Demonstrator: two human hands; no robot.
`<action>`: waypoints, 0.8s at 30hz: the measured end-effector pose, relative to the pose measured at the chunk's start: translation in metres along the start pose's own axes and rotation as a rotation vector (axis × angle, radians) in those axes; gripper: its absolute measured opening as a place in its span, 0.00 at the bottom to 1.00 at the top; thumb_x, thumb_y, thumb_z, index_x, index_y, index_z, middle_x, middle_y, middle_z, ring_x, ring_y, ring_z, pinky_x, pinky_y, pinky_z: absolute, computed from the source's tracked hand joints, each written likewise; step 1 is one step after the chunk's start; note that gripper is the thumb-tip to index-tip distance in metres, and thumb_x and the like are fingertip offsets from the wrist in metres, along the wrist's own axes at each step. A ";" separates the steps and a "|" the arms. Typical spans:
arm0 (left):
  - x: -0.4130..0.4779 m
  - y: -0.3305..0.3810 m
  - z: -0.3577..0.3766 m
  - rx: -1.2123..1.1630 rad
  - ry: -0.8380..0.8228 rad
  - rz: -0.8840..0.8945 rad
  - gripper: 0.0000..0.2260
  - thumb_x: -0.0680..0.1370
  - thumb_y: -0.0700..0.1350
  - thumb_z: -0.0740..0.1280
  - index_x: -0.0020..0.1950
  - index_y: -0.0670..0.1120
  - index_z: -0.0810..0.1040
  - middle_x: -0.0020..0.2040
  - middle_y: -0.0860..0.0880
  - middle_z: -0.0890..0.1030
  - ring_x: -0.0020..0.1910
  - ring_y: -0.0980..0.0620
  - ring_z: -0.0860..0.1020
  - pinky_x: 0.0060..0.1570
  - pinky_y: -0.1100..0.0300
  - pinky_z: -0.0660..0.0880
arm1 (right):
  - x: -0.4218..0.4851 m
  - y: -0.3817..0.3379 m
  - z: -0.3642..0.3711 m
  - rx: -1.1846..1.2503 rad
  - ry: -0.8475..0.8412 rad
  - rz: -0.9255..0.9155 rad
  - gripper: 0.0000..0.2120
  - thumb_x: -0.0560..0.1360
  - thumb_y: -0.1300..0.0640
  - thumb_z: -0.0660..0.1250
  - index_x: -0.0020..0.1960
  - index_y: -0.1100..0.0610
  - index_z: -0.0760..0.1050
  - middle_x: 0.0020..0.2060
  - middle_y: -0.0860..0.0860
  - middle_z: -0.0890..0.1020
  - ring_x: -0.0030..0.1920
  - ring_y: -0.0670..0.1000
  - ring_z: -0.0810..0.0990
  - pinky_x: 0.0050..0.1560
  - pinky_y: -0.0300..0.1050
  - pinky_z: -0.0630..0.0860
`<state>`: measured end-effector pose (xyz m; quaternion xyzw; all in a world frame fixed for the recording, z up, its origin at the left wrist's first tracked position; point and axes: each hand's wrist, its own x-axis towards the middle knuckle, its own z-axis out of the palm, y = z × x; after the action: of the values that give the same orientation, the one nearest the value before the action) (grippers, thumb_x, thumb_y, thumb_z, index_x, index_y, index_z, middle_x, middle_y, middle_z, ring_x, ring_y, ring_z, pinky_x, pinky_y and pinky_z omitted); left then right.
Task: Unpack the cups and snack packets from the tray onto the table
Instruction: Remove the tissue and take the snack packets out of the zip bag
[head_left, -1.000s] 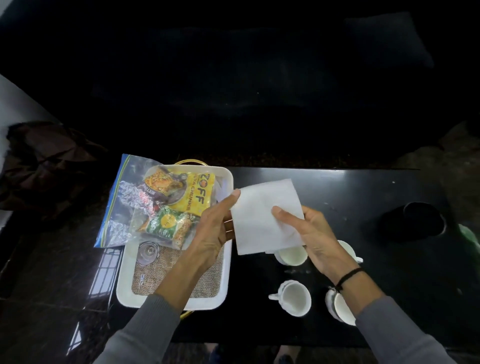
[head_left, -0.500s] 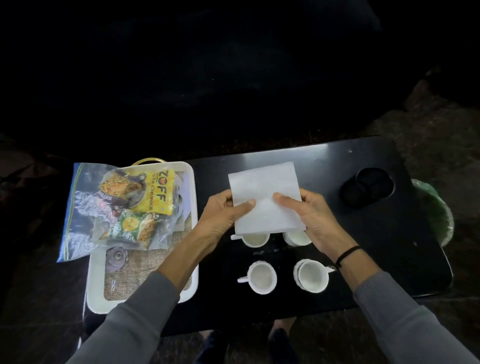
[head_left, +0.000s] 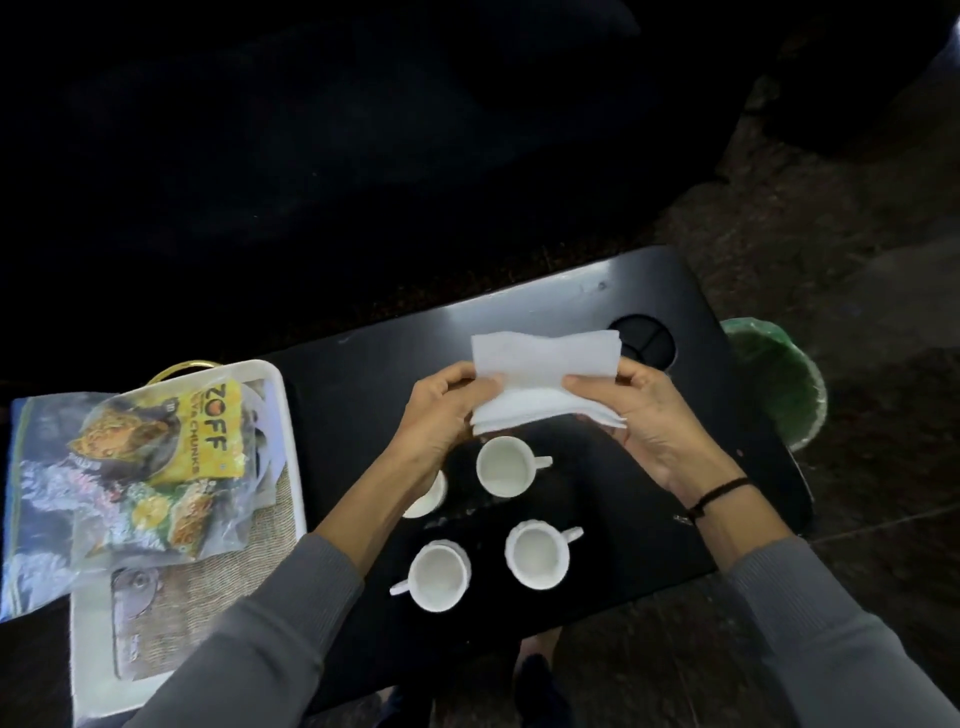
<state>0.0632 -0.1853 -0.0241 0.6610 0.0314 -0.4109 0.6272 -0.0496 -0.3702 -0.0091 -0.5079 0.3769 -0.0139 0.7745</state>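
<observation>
Several white cups stand on the black table (head_left: 519, 322): one (head_left: 506, 466) below the napkins, one (head_left: 537, 553) at the front right, one (head_left: 438, 576) at the front left, and one (head_left: 427, 500) half hidden by my left wrist. My left hand (head_left: 441, 410) and my right hand (head_left: 644, 415) both grip a stack of white paper napkins (head_left: 540, 382) above the cups. The white tray (head_left: 291, 441) at the left holds a clear zip bag (head_left: 104, 499) with a yellow snack packet (head_left: 208, 431) and a green packet (head_left: 171, 519) inside.
A burlap mat (head_left: 218, 582) lines the tray, with a small glass lid (head_left: 137, 587) on it. A round recess (head_left: 647, 343) is set in the table's far right. A green bin (head_left: 779, 384) stands off the right end. Dark floor surrounds the table.
Both hands carried the napkins right, away from the tray and over the cups. The flat napkin stack is now bent and pinched between both hands.
</observation>
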 end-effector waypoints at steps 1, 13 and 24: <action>0.002 0.001 0.007 -0.010 0.011 -0.010 0.08 0.78 0.41 0.72 0.57 0.44 0.84 0.55 0.42 0.87 0.51 0.40 0.86 0.50 0.48 0.85 | 0.000 -0.005 -0.008 -0.001 0.046 -0.019 0.11 0.76 0.69 0.72 0.55 0.60 0.84 0.44 0.51 0.90 0.42 0.46 0.88 0.39 0.36 0.82; 0.025 0.014 0.077 0.122 0.008 -0.044 0.06 0.82 0.40 0.67 0.54 0.42 0.83 0.45 0.44 0.88 0.36 0.48 0.86 0.35 0.58 0.83 | 0.001 -0.066 -0.087 -0.679 0.452 -0.295 0.11 0.73 0.59 0.67 0.45 0.47 0.87 0.39 0.46 0.88 0.44 0.49 0.86 0.46 0.46 0.81; 0.035 0.009 0.093 0.145 -0.018 -0.064 0.05 0.82 0.40 0.67 0.52 0.43 0.83 0.42 0.47 0.88 0.37 0.48 0.87 0.35 0.59 0.83 | 0.031 -0.065 -0.067 -1.039 0.398 -0.349 0.13 0.75 0.67 0.61 0.48 0.60 0.85 0.43 0.59 0.86 0.47 0.59 0.82 0.45 0.47 0.78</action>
<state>0.0448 -0.2834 -0.0254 0.6997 0.0170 -0.4375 0.5645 -0.0439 -0.4662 0.0119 -0.8635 0.3833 -0.0500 0.3240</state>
